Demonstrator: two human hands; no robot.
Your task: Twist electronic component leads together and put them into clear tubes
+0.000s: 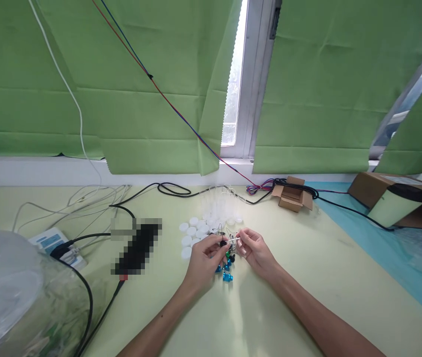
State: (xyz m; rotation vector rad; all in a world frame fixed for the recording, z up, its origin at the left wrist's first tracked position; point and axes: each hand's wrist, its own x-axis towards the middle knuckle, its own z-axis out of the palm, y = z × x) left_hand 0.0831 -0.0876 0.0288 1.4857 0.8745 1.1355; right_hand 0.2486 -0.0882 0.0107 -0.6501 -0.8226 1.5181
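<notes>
At the far left a large clear plastic bag (6, 277) stands on the tabletop (344, 277); just beyond it lies a flat white-and-blue item (45, 241) with a black plug on it; white round discs (192, 231) lie in a cluster to the right, just beyond the left hand (206, 255); that hand is pinched narrow, holding a small black piece (223, 243) at its fingertips, above the tabletop's middle; a thin white rod (233, 240) reaches from the black piece to the right hand (256, 250), whose thumb and finger pinch its other end; below and between the hands lie small blue parts (227, 277); farther right sit a small open carton (291, 197) and a blue sheet (348, 223).
</notes>
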